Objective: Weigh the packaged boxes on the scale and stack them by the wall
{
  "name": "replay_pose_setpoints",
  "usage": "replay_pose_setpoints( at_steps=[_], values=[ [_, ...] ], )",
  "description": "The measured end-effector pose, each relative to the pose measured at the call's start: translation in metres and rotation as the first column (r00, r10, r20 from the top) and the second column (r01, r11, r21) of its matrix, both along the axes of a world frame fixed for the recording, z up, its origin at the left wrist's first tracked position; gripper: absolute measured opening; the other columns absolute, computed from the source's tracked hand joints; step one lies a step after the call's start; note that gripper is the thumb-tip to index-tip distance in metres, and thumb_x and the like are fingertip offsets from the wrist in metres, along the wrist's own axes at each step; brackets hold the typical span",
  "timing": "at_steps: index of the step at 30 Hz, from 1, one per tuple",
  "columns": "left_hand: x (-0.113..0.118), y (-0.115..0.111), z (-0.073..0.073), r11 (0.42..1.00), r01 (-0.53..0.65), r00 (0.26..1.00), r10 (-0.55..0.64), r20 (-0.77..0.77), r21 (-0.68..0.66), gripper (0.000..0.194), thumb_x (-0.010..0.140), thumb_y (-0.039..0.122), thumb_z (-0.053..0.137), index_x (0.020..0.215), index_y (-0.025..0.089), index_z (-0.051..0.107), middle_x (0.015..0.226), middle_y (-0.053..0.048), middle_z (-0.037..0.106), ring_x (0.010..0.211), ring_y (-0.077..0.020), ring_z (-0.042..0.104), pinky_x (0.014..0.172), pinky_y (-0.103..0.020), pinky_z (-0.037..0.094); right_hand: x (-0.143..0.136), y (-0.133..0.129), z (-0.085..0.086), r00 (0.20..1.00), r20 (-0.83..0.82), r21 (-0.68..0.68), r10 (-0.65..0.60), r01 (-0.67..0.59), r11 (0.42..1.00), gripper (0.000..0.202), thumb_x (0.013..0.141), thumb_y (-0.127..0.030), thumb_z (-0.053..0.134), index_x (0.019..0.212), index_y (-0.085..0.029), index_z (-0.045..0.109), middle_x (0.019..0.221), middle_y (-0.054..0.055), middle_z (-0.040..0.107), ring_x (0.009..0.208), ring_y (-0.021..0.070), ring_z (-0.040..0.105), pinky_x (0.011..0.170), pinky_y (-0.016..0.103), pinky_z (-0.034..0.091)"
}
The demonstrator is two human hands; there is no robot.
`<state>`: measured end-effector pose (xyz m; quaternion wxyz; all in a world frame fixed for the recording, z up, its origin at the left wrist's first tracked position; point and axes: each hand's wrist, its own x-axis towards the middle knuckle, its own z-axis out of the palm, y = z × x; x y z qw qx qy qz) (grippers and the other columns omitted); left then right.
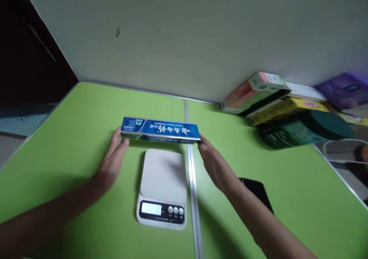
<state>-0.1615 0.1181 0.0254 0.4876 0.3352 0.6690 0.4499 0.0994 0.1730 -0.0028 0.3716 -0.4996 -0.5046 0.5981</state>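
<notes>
A long blue toothpaste box point(161, 130) is held level between my two hands, above the green table and just beyond the kitchen scale. My left hand point(115, 155) grips its left end, the thumb on the near side. At the right end my right hand point(211, 157) closes on the box, with some fingers hidden behind or under it. The white kitchen scale point(164, 176) lies on the table below and nearer to me, its plate bare. Its display is lit, but the reading is too blurred to make out.
Several boxes, among them a pink and green box point(255, 92) and a yellow box point(287, 109), stand by the wall at right. A dark green tub point(304, 130) lies beside them. A black phone-like object point(257, 192) is partly behind my right forearm. A metal seam point(192, 186) divides the table point(97, 109).
</notes>
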Motion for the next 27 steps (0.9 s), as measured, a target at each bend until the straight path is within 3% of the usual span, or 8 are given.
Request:
replay_pose_setpoints(
  at_steps=[2, 4, 8, 11, 15, 21, 25, 27],
  values=[
    [0.015, -0.028, -0.002, 0.999, -0.034, 0.999, 0.033, -0.021, -0.025, 0.072, 0.087, 0.052, 0.047, 0.152, 0.029, 0.029, 0.162, 0.001, 0.028, 0.152, -0.0260, 0.018, 0.125, -0.046, 0.018, 0.023, -0.041, -0.006, 0.998, 0.018, -0.012, -0.057, 0.057, 0.998, 0.071, 0.081, -0.062, 0.058, 0.145, -0.035, 0.045, 0.162, -0.005, 0.029, 0.152, 0.0288, 0.018, 0.124, 0.051, 0.010],
    [0.025, -0.053, -0.013, 0.997, -0.062, 0.997, 0.059, -0.055, -0.054, 0.075, 0.081, 0.060, 0.050, 0.150, 0.035, 0.033, 0.161, 0.003, 0.031, 0.151, -0.0277, 0.022, 0.123, -0.048, 0.025, 0.037, -0.077, -0.015, 0.993, 0.050, -0.062, -0.103, 0.106, 0.992, 0.077, 0.080, -0.066, 0.058, 0.149, -0.039, 0.037, 0.163, -0.006, 0.024, 0.153, 0.0301, 0.014, 0.123, 0.057, 0.010],
    [0.030, -0.081, -0.035, 0.993, -0.075, 0.995, 0.068, -0.079, -0.090, 0.081, 0.073, 0.069, 0.052, 0.146, 0.039, 0.037, 0.158, 0.003, 0.037, 0.149, -0.0289, 0.027, 0.121, -0.050, 0.030, 0.041, -0.117, -0.026, 0.989, 0.096, -0.161, -0.111, 0.125, 0.979, 0.088, 0.075, -0.071, 0.061, 0.152, -0.040, 0.031, 0.163, -0.005, 0.022, 0.153, 0.0330, 0.011, 0.120, 0.065, 0.013],
    [0.028, -0.085, -0.037, 0.991, -0.076, 0.992, 0.064, -0.111, -0.114, 0.082, 0.073, 0.067, 0.052, 0.146, 0.035, 0.037, 0.156, -0.001, 0.041, 0.148, -0.0292, 0.029, 0.121, -0.050, 0.030, 0.038, -0.122, -0.029, 0.989, 0.070, -0.124, -0.131, 0.138, 0.983, 0.087, 0.075, -0.070, 0.062, 0.152, -0.039, 0.032, 0.163, -0.004, 0.020, 0.153, 0.0313, 0.012, 0.121, 0.062, 0.014],
    [0.022, -0.081, -0.032, 0.991, -0.069, 0.991, 0.056, -0.121, -0.111, 0.067, 0.081, 0.055, 0.047, 0.143, 0.030, 0.043, 0.155, -0.002, 0.043, 0.148, -0.0258, 0.030, 0.121, -0.045, 0.032, 0.037, -0.120, -0.040, 0.986, -0.004, -0.072, -0.168, 0.167, 0.983, 0.078, 0.081, -0.068, 0.057, 0.149, -0.037, 0.038, 0.163, -0.003, 0.027, 0.153, 0.0288, 0.017, 0.123, 0.057, 0.012],
    [0.016, -0.078, -0.030, 0.988, -0.094, 0.993, 0.084, -0.087, -0.126, 0.069, 0.081, 0.049, 0.045, 0.145, 0.024, 0.043, 0.157, -0.004, 0.040, 0.148, -0.0244, 0.029, 0.124, -0.040, 0.023, 0.034, -0.124, -0.045, 0.985, -0.059, -0.072, -0.163, 0.159, 0.985, 0.076, 0.081, -0.063, 0.061, 0.149, -0.036, 0.040, 0.162, -0.002, 0.028, 0.152, 0.0296, 0.020, 0.124, 0.054, 0.015],
    [0.022, -0.102, -0.011, 0.990, -0.083, 0.944, 0.114, -0.310, 0.111, 0.061, 0.078, 0.055, 0.057, 0.137, 0.038, 0.051, 0.153, 0.002, 0.045, 0.147, -0.0259, 0.032, 0.125, -0.045, 0.023, 0.031, -0.117, -0.040, 0.951, -0.077, -0.097, -0.301, 0.293, 0.951, 0.074, 0.078, -0.062, 0.062, 0.143, -0.030, 0.046, 0.160, 0.004, 0.035, 0.149, 0.0308, 0.027, 0.124, 0.054, 0.018],
    [0.027, -0.128, -0.001, 0.991, 0.049, 0.961, -0.014, -0.276, 0.122, 0.051, 0.076, 0.059, 0.059, 0.126, 0.047, 0.060, 0.141, 0.001, 0.057, 0.140, -0.0284, 0.043, 0.119, -0.051, 0.035, 0.029, -0.111, -0.037, 0.911, -0.107, -0.118, -0.398, 0.386, 0.915, 0.067, 0.077, -0.060, 0.061, 0.134, -0.026, 0.053, 0.155, 0.008, 0.042, 0.147, 0.0302, 0.032, 0.124, 0.053, 0.019]
  ],
)
